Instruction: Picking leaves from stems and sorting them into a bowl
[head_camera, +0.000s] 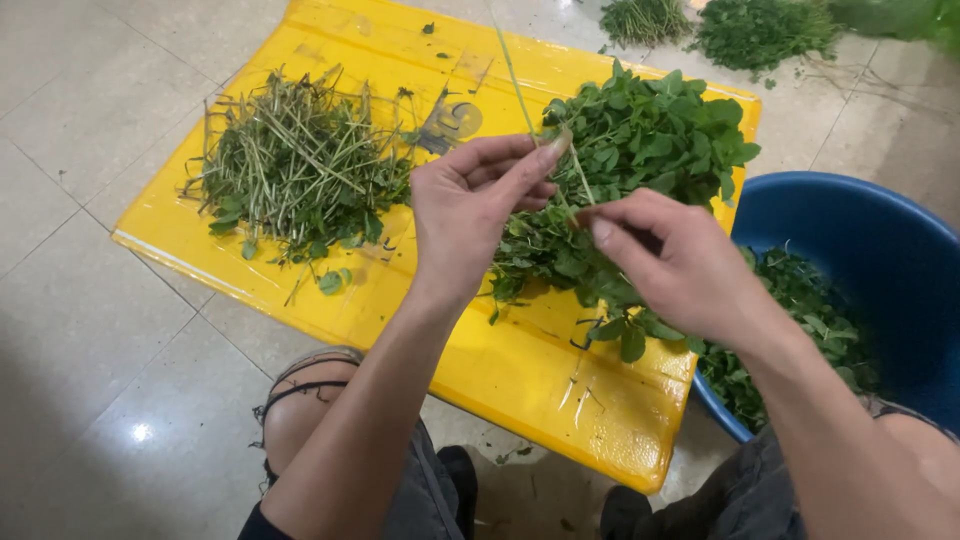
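Observation:
My left hand (470, 205) pinches a thin green stem (515, 80) that rises up and away over the yellow sheet (300, 290). My right hand (665, 260) grips the lower part of the same stem, with a small bunch of leaves (620, 330) hanging below its palm. Both hands hover above a pile of green leafy sprigs (650, 135) on the right of the sheet. A heap of bare stripped stems (295, 160) lies on the left of the sheet.
A blue plastic basin (870, 235) with picked leaves (800, 300) stands at the right. More bunches of greens (760, 30) lie on the tiled floor (90, 330) at the back. My knees are at the bottom edge.

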